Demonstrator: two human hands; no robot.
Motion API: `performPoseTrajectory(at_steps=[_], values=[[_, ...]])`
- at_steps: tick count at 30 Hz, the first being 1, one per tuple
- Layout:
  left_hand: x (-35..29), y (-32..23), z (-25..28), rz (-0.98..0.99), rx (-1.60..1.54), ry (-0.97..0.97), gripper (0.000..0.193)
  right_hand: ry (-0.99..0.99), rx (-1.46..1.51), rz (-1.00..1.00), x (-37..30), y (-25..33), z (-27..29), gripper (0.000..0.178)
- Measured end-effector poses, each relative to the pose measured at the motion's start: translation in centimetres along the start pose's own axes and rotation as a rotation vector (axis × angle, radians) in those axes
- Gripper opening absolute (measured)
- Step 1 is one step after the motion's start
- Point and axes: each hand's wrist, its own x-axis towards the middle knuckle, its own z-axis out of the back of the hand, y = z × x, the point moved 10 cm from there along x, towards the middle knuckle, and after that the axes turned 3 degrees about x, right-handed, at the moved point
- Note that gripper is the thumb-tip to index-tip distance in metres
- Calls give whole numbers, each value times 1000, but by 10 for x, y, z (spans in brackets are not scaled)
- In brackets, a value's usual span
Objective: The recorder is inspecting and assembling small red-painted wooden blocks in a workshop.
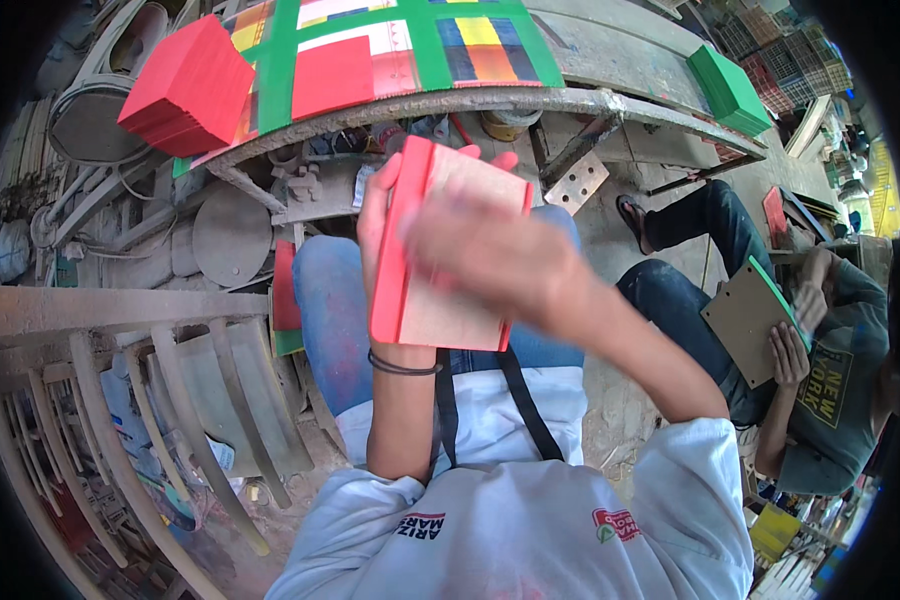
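A small rectangular board [455, 305], bare wood on its face with red painted edges, is held up above my lap. My left hand [373, 212] grips it from behind and along its left side; a few fingertips show past its top edge. Over the wood face lies my right hand [485, 250], smeared by motion. Its fingers are too blurred to make out, and I cannot tell if anything is in them. A dark band circles my left wrist.
Beyond my knees stands a bench [610, 105] with a red stack [190, 85] at left and a green stack [730, 90] at right. A slatted wooden frame [120, 310] is at my left. At right another person holds a brown green-edged board [745, 325].
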Motion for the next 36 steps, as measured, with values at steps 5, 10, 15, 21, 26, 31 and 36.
performPoseTrajectory(at_steps=[5, 10, 15, 21, 26, 31, 36], values=[[-7, -3, -2, 20, -26, -15, 59, 58, 81, 94, -1, 38, -17, 27], [6, 2, -14, 0, -214, 124, 57, 39, 5, -37, 0, -17, 1, 25], [-3, 0, -11, 42, 10, 101, 55, 60, -21, 161, -1, 37, -11, 28], [7, -4, 7, -50, -101, 81, 42, -191, -129, -140, 27, -36, 59, 30], [-4, -2, -33, -106, -243, 356, 47, -145, -72, -32, 23, 0, 61, 33], [-5, -1, -40, -228, 422, 281, 85, -508, 277, -312, -14, -29, 97, 44], [-7, 2, -42, -290, 561, 235, 105, -469, 138, -284, -25, -17, 93, 34]])
